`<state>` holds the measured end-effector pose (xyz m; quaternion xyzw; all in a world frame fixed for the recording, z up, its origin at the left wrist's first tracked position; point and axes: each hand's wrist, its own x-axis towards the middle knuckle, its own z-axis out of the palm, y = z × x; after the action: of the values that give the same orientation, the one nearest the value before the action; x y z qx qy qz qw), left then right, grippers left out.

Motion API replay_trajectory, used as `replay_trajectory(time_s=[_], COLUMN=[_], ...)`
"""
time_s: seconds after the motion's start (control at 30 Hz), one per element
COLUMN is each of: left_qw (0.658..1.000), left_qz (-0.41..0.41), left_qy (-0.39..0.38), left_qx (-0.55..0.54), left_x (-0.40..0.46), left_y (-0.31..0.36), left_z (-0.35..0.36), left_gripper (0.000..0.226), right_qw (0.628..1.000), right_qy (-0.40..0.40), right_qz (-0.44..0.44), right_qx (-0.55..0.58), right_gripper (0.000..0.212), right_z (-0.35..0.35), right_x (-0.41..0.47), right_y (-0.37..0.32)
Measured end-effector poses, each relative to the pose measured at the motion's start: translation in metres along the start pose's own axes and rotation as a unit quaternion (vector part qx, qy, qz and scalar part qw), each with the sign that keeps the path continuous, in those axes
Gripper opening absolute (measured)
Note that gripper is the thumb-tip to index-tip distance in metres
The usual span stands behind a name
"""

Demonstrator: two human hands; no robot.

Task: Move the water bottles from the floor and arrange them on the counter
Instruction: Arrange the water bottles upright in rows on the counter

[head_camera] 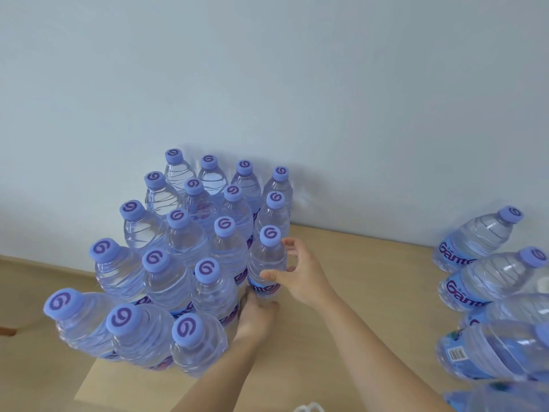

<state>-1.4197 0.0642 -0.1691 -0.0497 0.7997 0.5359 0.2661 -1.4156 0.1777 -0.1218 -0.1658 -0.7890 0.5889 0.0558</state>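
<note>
Several clear water bottles with purple swirl caps [178, 257] stand in tight rows on the light wooden counter [356, 263], against the wall. The bottle at the near right corner of the block [267, 257] is upright. My left hand [257, 318] grips its base from below and in front. My right hand [300, 272] curves beside its middle, with the thumb touching the label and the fingers spread loosely just off its right side.
A second group of the same bottles [490, 278] fills the right edge of the view. The pale wall [267, 84] is directly behind the rows. The counter's left edge [86, 382] drops to a lower wooden surface [29, 292]. A white object [306, 408] peeks in at the bottom.
</note>
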Motion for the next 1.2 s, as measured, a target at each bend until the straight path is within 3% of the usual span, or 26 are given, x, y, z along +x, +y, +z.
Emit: replay_trajectory(time_s=[0.17,0.3,0.37,0.5,0.63,0.73,0.87,1.1,1.2], left_qw=[0.999,0.997,0.993,0.96,0.906,0.866,0.822,0.814,0.806], left_qz=[-0.026,-0.054,-0.027,0.13,0.215,0.225,0.218,0.196,0.207], left_qy=[-0.002,-0.033,-0.066,-0.165,-0.288,-0.36,-0.431,-0.462,-0.466], left_qx=[0.036,0.048,0.093,0.184,0.224,0.264,0.3,0.293,0.299], left_x=[-0.002,-0.022,-0.037,-0.063,-0.089,-0.107,-0.129,-0.139,-0.138], left_y=[0.003,0.004,0.003,0.016,0.033,0.034,0.028,0.018,0.013], left_z=[0.003,0.011,0.021,0.049,0.087,0.116,0.146,0.166,0.17], left_gripper=[0.058,0.079,0.081,0.069,0.071,0.081,0.094,0.094,0.091], right_qw=[1.0,1.0,0.999,0.994,0.98,0.96,0.928,0.905,0.881], right_qy=[0.001,0.008,0.036,0.104,0.196,0.276,0.371,0.41,0.46], right_qz=[0.006,0.012,0.002,0.011,-0.005,-0.014,-0.024,0.113,0.105], right_qx=[-0.003,-0.012,-0.015,-0.003,-0.028,-0.046,0.035,-0.016,0.027], right_gripper=[0.07,0.079,0.074,0.045,0.017,0.012,0.018,0.021,0.02], right_z=[0.001,0.002,-0.001,-0.029,-0.083,-0.124,-0.17,-0.197,-0.188], right_x=[0.003,-0.007,-0.019,-0.051,-0.094,-0.132,-0.186,-0.231,-0.224], right_y=[0.003,0.002,0.0,-0.007,-0.02,-0.029,-0.034,0.006,0.019])
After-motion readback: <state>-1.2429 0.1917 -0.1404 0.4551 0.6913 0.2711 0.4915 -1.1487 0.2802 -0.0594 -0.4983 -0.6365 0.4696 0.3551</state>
